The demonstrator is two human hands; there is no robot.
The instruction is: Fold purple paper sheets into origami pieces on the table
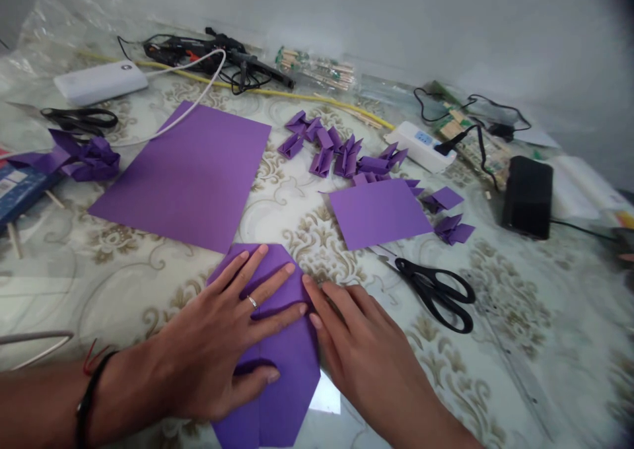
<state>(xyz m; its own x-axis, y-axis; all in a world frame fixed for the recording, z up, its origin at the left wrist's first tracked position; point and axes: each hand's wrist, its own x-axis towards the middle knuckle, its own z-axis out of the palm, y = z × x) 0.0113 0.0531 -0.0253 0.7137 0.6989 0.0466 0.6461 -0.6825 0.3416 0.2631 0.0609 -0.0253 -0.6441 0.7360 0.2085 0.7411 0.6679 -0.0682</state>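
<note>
A folded purple paper sheet [284,370] lies on the table in front of me. My left hand [222,343] rests flat on it with fingers spread, a ring on one finger. My right hand [356,350] presses its right edge, fingers stretched out and flat. A large flat purple sheet [185,172] lies beyond my left hand. A smaller purple sheet [379,212] lies to the right of it. Black scissors [436,294] lie just right of my right hand.
Several small folded purple pieces [337,152] lie in a pile mid-table. A crumpled purple shape [89,158] and second scissors [79,120] sit far left, near a white power bank [99,82]. A glue gun [218,53], power strip [421,146] and black box [528,197] line the back.
</note>
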